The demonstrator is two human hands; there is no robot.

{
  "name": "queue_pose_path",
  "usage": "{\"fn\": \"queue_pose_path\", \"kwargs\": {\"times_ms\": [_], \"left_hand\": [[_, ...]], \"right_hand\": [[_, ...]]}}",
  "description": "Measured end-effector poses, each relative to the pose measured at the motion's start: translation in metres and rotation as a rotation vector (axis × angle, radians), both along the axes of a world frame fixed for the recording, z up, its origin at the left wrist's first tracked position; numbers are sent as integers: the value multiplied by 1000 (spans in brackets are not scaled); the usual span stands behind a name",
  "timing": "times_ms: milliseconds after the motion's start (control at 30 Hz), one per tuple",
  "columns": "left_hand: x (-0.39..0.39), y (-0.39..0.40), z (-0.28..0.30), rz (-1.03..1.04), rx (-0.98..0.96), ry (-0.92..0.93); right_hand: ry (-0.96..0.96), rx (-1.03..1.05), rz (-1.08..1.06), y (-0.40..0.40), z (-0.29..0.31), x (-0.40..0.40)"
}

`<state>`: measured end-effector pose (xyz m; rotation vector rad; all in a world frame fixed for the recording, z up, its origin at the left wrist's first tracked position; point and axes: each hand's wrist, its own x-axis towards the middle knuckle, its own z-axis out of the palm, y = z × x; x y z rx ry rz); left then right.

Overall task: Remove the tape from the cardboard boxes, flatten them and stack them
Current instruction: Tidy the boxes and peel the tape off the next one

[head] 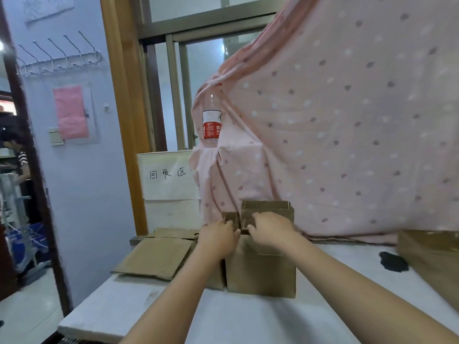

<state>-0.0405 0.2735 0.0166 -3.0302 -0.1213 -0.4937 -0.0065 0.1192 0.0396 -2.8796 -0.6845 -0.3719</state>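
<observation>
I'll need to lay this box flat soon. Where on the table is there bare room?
Free: the near strip of table in front of the upright box, and the patch between that box and the black object. Crowded: the left rear holds the flattened cardboard stack; the right edge has another box. Both hands grip the upright box's top.

Setting: lived-in room, improvised recycling corner. Evidence: coat hooks (60,59) on lilac wall, far left above hands; sliding window (198,78) beyond hands; pink sheet (347,120) draped right of hands; water bottle (211,120) propped against it; handwritten sign (169,175) behind flattened cardboard (154,256), left of hands.
</observation>
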Motion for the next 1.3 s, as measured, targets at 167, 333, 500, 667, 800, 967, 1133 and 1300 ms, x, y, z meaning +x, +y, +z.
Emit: {"fn": "queue_pose_path", "kwargs": {"times_ms": [167, 333, 500, 667, 800, 967, 1133, 1300], "left_hand": [[19, -37, -14, -64, 8, 48], [39, -58, -33, -134, 1, 86], [51, -73, -41, -254, -65, 57], [59, -80, -44, -334, -205, -24], [63, -80, -43, -366, -403, -83], [54, -75, -38, -464, -670, -183], [45, -70, -33, -502, -912, -239], [38, -66, -30, -432, -1285, -190]], "right_hand": [[34, 51, -68, -55, -24, 12], [158, 253, -65, -89, -60, 23], [414, 561, 10, -98, -84, 24], [575, 670, 18, -105, -106, 28], [685, 708, 34, -119, -119, 30], [677, 786, 132, -144, -119, 28], [626, 845, 152, -167, -103, 38], [513, 864, 110, -173, -79, 36]]}}
